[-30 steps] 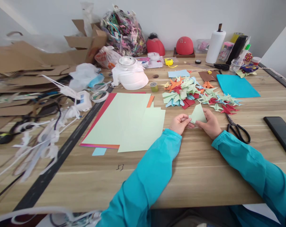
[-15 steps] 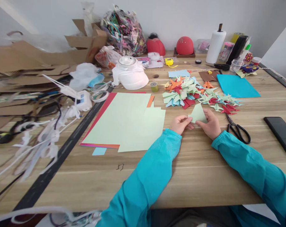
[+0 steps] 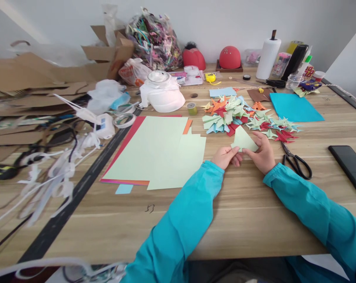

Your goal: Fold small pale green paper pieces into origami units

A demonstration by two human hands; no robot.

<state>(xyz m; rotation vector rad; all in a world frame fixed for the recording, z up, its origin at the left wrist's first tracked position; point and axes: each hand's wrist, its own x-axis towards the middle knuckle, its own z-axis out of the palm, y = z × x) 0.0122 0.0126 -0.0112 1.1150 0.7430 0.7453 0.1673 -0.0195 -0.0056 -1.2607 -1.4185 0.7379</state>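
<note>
Both my hands hold a folded pale green paper piece (image 3: 243,140) just above the wooden table (image 3: 254,212). My left hand (image 3: 226,156) pinches its lower left corner, fingers closed. My right hand (image 3: 263,153) grips its right side, with the thumb on the fold. Just behind the hands lies a pile of folded origami shapes (image 3: 239,116) in green, red, orange and blue. To the left of my hands lie large pale green paper sheets (image 3: 157,151) on top of red and orange sheets.
Black scissors (image 3: 296,161) lie right of my right hand and a dark phone (image 3: 349,167) farther right. A blue sheet (image 3: 294,107), a paper towel roll (image 3: 268,57), a white kettle (image 3: 162,92), cardboard (image 3: 33,74) and tangled white straps (image 3: 57,169) fill the back and left.
The green paper piece has tilted and shifted slightly left and up between my hands. My arms have stayed in place.
</note>
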